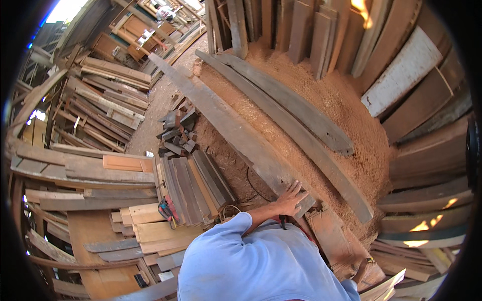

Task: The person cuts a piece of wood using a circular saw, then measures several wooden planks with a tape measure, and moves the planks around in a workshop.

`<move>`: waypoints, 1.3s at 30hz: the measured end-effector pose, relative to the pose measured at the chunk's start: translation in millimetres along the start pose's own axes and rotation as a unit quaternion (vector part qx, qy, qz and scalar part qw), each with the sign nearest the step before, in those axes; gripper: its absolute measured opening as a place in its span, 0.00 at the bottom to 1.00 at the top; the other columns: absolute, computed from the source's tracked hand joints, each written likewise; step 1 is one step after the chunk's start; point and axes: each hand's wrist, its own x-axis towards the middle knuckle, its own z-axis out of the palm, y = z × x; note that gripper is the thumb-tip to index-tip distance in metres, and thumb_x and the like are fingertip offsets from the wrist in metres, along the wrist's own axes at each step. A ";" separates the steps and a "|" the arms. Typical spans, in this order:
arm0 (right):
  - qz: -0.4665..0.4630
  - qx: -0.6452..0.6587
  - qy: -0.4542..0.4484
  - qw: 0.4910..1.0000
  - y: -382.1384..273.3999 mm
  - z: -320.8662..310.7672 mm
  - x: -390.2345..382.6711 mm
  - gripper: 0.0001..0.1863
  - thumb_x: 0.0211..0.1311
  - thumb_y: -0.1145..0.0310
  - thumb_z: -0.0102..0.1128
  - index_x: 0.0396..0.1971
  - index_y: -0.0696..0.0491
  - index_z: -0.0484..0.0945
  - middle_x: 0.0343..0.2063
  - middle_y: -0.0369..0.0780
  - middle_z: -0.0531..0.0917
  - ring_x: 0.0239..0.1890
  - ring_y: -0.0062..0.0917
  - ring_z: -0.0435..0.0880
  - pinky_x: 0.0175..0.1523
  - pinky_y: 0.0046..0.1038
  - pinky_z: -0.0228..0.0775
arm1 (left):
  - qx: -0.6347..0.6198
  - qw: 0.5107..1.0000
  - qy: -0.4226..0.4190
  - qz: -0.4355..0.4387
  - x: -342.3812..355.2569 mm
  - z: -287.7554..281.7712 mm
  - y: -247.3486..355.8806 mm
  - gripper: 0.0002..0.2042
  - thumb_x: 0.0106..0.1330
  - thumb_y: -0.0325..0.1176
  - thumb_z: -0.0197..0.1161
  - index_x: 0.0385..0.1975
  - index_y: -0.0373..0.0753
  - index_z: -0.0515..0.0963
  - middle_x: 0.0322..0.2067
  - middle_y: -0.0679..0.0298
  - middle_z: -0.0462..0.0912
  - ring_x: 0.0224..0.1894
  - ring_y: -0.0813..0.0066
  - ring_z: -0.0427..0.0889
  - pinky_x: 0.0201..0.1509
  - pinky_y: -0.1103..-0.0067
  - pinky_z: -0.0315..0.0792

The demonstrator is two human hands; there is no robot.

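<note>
My left hand lies on the near end of a long, weathered plank, fingers stretched out across its top face. This plank runs away from me toward the far left. At the lower right, my right arm reaches down beside a wide brown board, with a band at the wrist; I cannot make out the fingers of my right hand. Two more long grey planks, one longer and one shorter, lie on the sawdust to the right of the first.
Stacked boards and dark wood offcuts sit to the left. A red power tool rests on the boards there. Upright boards lean around the far and right sides. Sawdust covers the ground, and a thin cable curls near the plank.
</note>
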 end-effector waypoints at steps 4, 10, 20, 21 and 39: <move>-0.060 0.379 -0.081 0.920 -69.3 -23.4 19.5 0.39 0.62 0.53 0.64 0.70 0.53 0.62 0.53 0.43 0.79 0.53 0.38 0.78 0.56 0.43 0.73 | -0.028 0.999 -0.002 0.018 11.3 -3.0 -5.2 0.35 0.64 0.44 0.65 0.70 0.41 0.64 0.74 0.35 0.45 0.77 0.37 0.38 0.79 0.52 0.38; -0.064 0.634 -0.392 0.664 -312.3 -86.6 -58.0 0.27 0.66 0.59 0.60 0.64 0.45 0.70 0.48 0.36 0.77 0.48 0.28 0.76 0.55 0.43 0.72 | -0.222 0.973 0.063 0.016 18.6 -24.0 -24.3 0.27 0.66 0.46 0.64 0.61 0.36 0.73 0.66 0.38 0.64 0.72 0.41 0.58 0.76 0.56 0.53; -0.456 0.166 -0.406 0.775 -612.7 3.0 -303.6 0.37 0.58 0.62 0.71 0.67 0.52 0.67 0.42 0.43 0.82 0.43 0.33 0.83 0.49 0.33 0.77 | -0.785 0.611 -0.040 -0.094 53.2 -88.6 -166.5 0.14 0.71 0.39 0.65 0.48 0.36 0.78 0.33 0.68 0.80 0.30 0.81 0.76 0.33 0.81 0.73; -0.526 0.110 -0.361 0.762 -627.9 16.9 -324.7 0.40 0.56 0.62 0.72 0.68 0.53 0.65 0.41 0.45 0.83 0.42 0.35 0.84 0.51 0.35 0.76 | -0.804 0.583 -0.072 -0.091 51.6 -99.4 -191.3 0.14 0.72 0.38 0.65 0.48 0.36 0.78 0.35 0.66 0.81 0.32 0.80 0.78 0.34 0.81 0.74; -0.718 -0.250 -0.369 0.535 -962.8 120.5 -531.1 0.31 0.56 0.73 0.67 0.62 0.48 0.75 0.58 0.49 0.75 0.61 0.44 0.73 0.68 0.40 0.65 | -0.662 0.607 0.361 -0.252 -84.8 -187.1 -485.1 0.11 0.62 0.27 0.71 0.43 0.39 0.81 0.32 0.69 0.81 0.35 0.82 0.78 0.41 0.81 0.76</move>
